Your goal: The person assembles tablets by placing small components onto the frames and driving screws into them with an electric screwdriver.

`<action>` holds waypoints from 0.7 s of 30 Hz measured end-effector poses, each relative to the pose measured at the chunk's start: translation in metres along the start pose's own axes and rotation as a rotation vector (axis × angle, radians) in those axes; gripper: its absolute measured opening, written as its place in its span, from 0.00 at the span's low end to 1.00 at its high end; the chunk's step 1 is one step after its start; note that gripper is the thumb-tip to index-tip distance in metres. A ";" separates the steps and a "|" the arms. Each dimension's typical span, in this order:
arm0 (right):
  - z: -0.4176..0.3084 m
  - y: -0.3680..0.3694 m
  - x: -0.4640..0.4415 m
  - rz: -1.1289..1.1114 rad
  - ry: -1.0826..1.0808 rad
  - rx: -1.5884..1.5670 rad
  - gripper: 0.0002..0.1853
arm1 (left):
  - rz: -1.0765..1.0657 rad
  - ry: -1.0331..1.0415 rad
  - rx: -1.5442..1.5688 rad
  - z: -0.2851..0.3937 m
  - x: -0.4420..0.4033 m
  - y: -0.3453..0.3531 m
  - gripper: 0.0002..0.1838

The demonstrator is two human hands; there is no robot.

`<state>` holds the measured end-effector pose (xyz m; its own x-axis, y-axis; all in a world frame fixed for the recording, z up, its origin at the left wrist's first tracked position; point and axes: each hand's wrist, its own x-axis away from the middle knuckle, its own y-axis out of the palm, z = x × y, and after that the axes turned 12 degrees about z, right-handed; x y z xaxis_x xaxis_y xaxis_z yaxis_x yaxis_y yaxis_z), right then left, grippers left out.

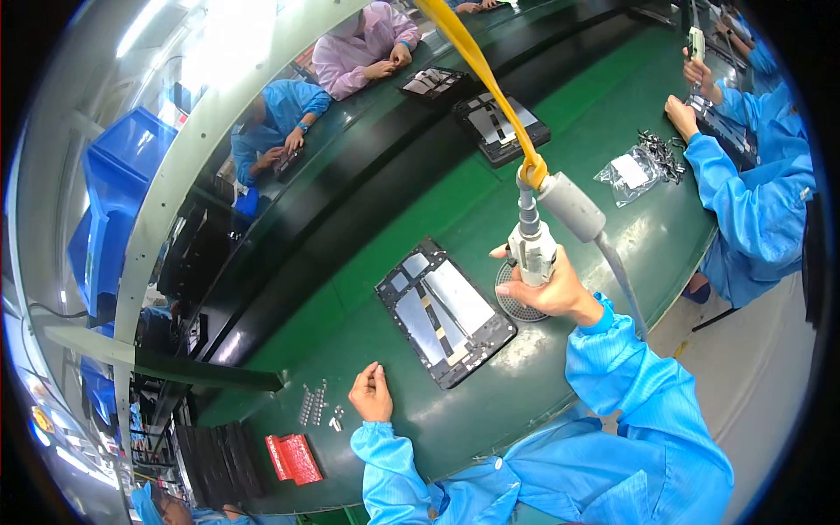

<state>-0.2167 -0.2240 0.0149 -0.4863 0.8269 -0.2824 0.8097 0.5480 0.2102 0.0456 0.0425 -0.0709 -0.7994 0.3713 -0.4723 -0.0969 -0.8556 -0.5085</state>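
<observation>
My right hand [560,293] is wrapped round a pale electric screwdriver [532,249], hanging from a yellow strap [481,70]. Beneath that hand, partly covered, lies a round tray with a grid of small holes [522,308]. Left of it, an opened tablet [442,315] lies flat on the green table [341,332], its silver inner plates and dark frame showing. My left hand [372,394] is beside the tablet's lower left side, thumb and fingers pinched together; whatever they may hold is too small to make out. The screwdriver's tip is hidden behind my right hand.
Small metallic pieces [312,407] and a red packet [294,459] lie left of my left hand, beside black padded strips [219,464]. A clear bag [632,175] and loose black parts [662,157] lie to the right. Another tablet [500,127] lies farther back. Co-workers sit around the line.
</observation>
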 end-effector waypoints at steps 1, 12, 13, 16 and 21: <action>0.003 -0.004 -0.001 0.005 0.020 -0.047 0.28 | 0.002 0.004 -0.018 0.001 0.000 0.000 0.09; -0.006 -0.004 0.003 -0.033 -0.056 -0.037 0.23 | 0.097 -0.111 0.072 -0.004 0.000 0.001 0.08; -0.007 -0.004 0.007 -0.014 -0.029 -0.054 0.23 | 0.108 -0.126 0.106 -0.008 0.000 0.002 0.07; 0.004 -0.006 0.010 -0.074 -0.082 -0.066 0.25 | 0.142 -0.012 0.000 -0.014 0.001 0.006 0.09; 0.014 -0.004 0.014 -0.005 0.011 -0.003 0.27 | 0.121 -0.165 0.191 0.009 -0.038 -0.039 0.30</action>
<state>-0.2226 -0.2165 -0.0028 -0.4940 0.8256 -0.2727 0.8061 0.5524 0.2121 0.0748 0.0583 -0.0268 -0.8963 0.2121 -0.3895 -0.0925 -0.9483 -0.3034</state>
